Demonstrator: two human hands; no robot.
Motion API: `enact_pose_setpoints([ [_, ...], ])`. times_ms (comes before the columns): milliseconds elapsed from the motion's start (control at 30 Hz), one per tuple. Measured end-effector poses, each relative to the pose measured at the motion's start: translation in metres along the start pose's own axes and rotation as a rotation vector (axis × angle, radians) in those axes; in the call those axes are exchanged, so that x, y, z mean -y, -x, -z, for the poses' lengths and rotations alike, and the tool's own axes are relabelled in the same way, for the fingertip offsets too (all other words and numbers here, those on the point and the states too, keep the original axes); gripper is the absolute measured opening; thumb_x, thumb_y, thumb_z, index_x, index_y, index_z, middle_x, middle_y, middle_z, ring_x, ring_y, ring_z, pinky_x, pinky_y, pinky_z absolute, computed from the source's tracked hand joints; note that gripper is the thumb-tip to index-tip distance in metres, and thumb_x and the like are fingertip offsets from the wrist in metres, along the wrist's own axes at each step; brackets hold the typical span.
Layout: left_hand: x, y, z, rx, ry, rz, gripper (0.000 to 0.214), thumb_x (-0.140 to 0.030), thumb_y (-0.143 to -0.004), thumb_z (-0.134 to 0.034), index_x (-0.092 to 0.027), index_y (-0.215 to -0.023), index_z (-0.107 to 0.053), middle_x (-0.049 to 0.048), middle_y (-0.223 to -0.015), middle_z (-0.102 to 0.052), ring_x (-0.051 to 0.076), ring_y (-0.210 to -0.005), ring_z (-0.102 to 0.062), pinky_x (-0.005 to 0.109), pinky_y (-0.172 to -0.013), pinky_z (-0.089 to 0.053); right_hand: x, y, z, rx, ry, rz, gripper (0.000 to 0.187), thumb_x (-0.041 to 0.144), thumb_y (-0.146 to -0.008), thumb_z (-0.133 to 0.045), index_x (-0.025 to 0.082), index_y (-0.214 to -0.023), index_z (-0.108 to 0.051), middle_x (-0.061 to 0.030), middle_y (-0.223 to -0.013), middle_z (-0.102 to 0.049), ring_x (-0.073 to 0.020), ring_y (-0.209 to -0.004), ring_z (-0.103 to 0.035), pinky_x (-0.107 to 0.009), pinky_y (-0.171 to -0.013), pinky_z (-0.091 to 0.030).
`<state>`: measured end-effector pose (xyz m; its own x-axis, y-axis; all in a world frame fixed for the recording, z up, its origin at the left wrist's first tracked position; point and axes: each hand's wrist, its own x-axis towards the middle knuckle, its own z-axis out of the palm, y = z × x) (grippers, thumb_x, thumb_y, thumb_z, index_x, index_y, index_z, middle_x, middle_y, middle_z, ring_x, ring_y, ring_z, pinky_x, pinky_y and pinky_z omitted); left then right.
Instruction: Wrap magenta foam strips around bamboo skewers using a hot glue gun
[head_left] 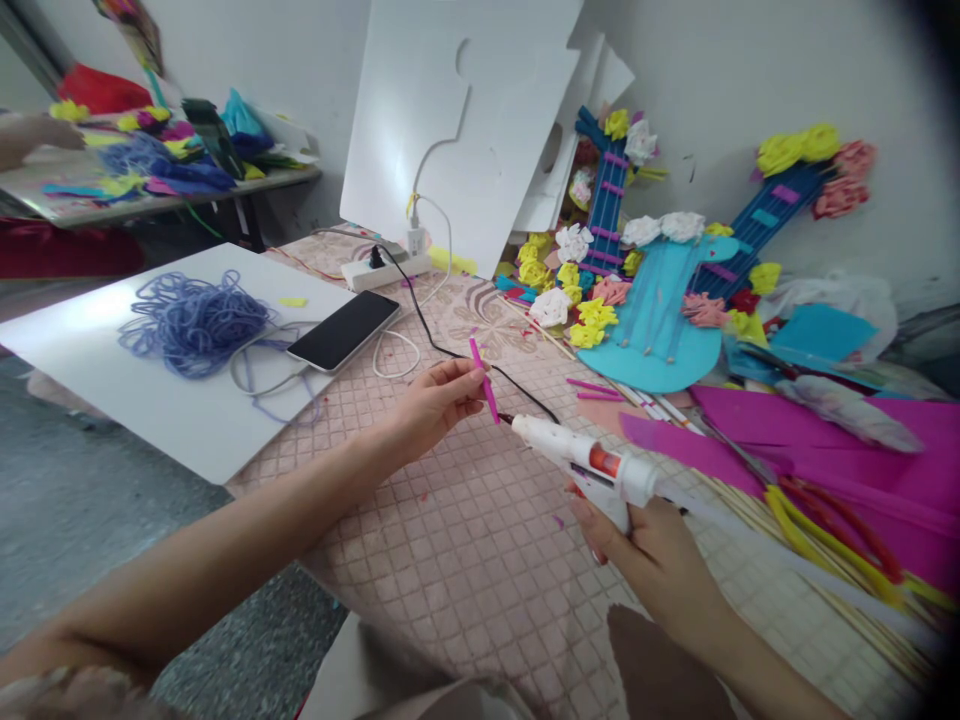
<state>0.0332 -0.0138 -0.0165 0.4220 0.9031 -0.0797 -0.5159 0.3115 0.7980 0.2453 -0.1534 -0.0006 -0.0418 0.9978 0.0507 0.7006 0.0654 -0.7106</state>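
Nearest, the right hand [660,565] is wrapped round the grip of a white glue gun [574,455], a long clear glue stick [787,560] trailing from its rear. Gun's long axis: lower right to upper left, nozzle directed left and slightly away. To its right, yellow-handled scissors [829,545] lie over thin sticks beside magenta sheets [847,430], crowding that side.

Ahead, the left hand [444,402] has thumb and fingers clamped on a magenta strip [485,383], held above the patterned table [450,540]. Strip's long axis is steep, leaning to upper left; its lower end meets the nozzle in view, contact not determinable. A black cable [431,325] passes behind strip and gun.

Beyond, left: a phone [345,330] and blue yarn [199,325] on a white board [172,415]. Further back: a power strip [386,270] and a turquoise paper instrument [660,330] among paper flowers [596,320]. Farthest left, another person's hand [30,138] is over a cluttered second table [90,208]; its fingers cannot be made out.
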Motion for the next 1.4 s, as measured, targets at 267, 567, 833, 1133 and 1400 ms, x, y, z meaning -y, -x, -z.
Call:
enact_pose_setpoints([
  [267, -0.0004, -0.0002, 0.0003, 0.012, -0.006, -0.001, 0.014, -0.023, -0.075, -0.073, -0.014, -0.079, -0.063, -0.0004, -0.074, -0.062, 0.007, -0.066, -0.057, 0.024, -0.069, -0.045, 0.0021, 0.0008, 0.0002, -0.025, 0.03, 0.028, 0.043, 0.051, -0.09, -0.044, 0.022, -0.058, -0.047, 0.0032, -0.049, -0.045, -0.0133, -0.047, -0.045, -0.026, -0.046, -0.035],
  [567, -0.0007, -0.0006, 0.0006, 0.002, 0.002, 0.008, 0.013, -0.023, -0.075, -0.073, -0.014, -0.08, -0.064, -0.0005, -0.075, -0.063, 0.007, -0.066, -0.057, 0.024, -0.07, -0.045, 0.0049, -0.0005, -0.0001, -0.02, 0.052, 0.04, 0.044, 0.05, -0.09, -0.042, 0.022, -0.056, -0.045, 0.0031, -0.047, -0.044, -0.0131, -0.045, -0.044, -0.026, -0.044, -0.034],
  [833, -0.0016, 0.0015, -0.0018, 0.002, 0.006, 0.023, 0.013, -0.022, -0.075, -0.073, -0.013, -0.079, -0.064, 0.0003, -0.075, -0.063, 0.008, -0.066, -0.058, 0.024, -0.069, -0.046, 0.0034, -0.0005, 0.0006, -0.012, -0.001, 0.006, 0.037, 0.05, -0.09, -0.045, 0.021, -0.068, -0.051, 0.0035, -0.053, -0.046, -0.0141, -0.05, -0.047, -0.027, -0.049, -0.038],
  [1133, -0.0019, 0.0005, -0.0009, 0.002, 0.004, 0.012, 0.013, -0.022, -0.075, -0.072, -0.013, -0.08, -0.064, 0.0002, -0.075, -0.063, 0.008, -0.066, -0.057, 0.024, -0.07, -0.045, 0.0028, 0.0005, 0.0005, -0.018, 0.016, 0.008, 0.037, 0.05, -0.089, -0.045, 0.021, -0.067, -0.051, 0.0028, -0.053, -0.047, -0.0147, -0.049, -0.048, -0.027, -0.048, -0.038],
  [1400, -0.0019, 0.0, 0.0001, -0.016, 0.021, 0.012, 0.013, -0.021, -0.075, -0.072, -0.013, -0.081, -0.064, 0.0007, -0.077, -0.063, 0.008, -0.067, -0.059, 0.024, -0.069, -0.046, -0.0005, 0.002, -0.0022, -0.008, -0.007, -0.012, 0.036, 0.05, -0.09, -0.045, 0.02, -0.073, -0.054, 0.0025, -0.055, -0.049, -0.0151, -0.051, -0.05, -0.027, -0.048, -0.04],
])
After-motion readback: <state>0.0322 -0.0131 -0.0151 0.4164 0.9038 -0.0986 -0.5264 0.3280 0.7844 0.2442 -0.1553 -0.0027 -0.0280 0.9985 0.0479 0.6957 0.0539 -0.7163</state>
